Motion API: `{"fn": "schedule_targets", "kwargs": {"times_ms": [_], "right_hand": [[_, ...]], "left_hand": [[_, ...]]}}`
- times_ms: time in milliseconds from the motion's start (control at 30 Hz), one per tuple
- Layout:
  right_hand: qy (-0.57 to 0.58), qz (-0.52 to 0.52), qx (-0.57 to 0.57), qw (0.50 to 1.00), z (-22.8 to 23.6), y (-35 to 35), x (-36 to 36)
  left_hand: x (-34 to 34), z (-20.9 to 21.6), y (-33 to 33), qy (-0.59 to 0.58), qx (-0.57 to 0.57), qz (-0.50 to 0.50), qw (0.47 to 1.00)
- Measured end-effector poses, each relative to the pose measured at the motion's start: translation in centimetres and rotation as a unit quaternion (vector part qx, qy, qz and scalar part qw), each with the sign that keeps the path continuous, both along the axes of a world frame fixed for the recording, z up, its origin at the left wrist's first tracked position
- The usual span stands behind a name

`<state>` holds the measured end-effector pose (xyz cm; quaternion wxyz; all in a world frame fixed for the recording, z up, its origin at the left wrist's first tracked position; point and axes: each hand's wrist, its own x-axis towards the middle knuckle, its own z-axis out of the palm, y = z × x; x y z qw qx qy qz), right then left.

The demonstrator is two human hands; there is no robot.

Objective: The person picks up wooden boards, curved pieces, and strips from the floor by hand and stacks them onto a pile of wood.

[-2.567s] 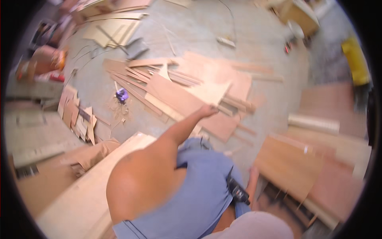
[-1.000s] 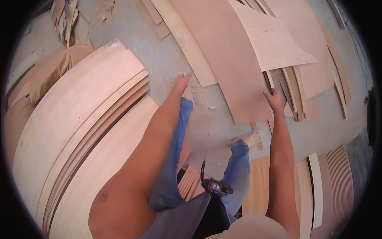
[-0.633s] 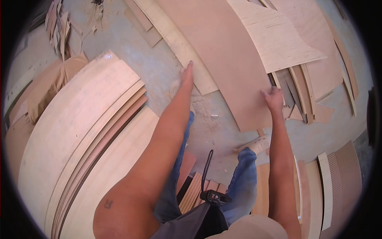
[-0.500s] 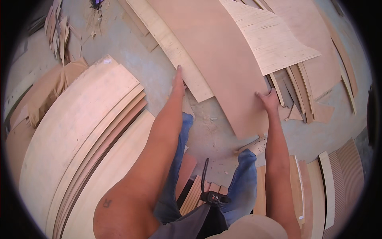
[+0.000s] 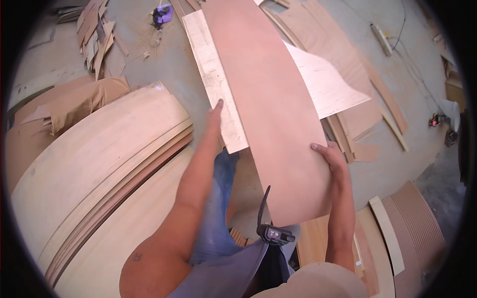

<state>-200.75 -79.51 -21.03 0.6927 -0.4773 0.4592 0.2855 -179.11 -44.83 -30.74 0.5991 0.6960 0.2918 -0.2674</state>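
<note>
A long reddish-brown plywood sheet (image 5: 271, 99) stretches from the top of the view down to my lap. My right hand (image 5: 332, 156) grips its right edge, thumb on top and fingers hidden beneath. Along the left side lies a narrower pale plywood strip (image 5: 213, 74), partly under the brown sheet. My left hand (image 5: 215, 115) holds the strip's left edge, thumb on its face and the other fingers out of sight. A pale, pointed plywood offcut (image 5: 328, 82) shows on the right, beneath the brown sheet.
Stacked curved-looking boards (image 5: 99, 149) stand on the left, with brown wrapping (image 5: 94, 99) behind them. Scrap strips (image 5: 102, 39) lie at the far left near a purple object (image 5: 161, 16). More panels (image 5: 348, 64) and a cable (image 5: 407, 57) lie right; a ribbed panel (image 5: 412, 233) stands lower right.
The brown sheet and pale strip have come toward me and been raised, the sheet's near end now above my lap. Both hands moved nearer with them. The view has shifted.
</note>
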Motion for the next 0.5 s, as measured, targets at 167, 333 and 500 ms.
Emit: {"fn": "schedule_targets", "kwargs": {"times_ms": [167,333,500], "right_hand": [[-0.018,0.026,-0.249,0.968,15.5,-2.8,-2.9],[-0.041,0.127,-0.475,0.870,23.4,-3.1,-7.8],[0.019,0.181,-0.573,0.799,29.9,-1.3,-13.0]], "left_hand": [[9.6,12.7,4.7,-0.085,0.174,-0.131,0.972],[16.9,24.5,15.7,-0.204,0.408,-0.247,0.855],[18.7,34.8,22.0,-0.248,0.447,-0.251,0.822]]}}
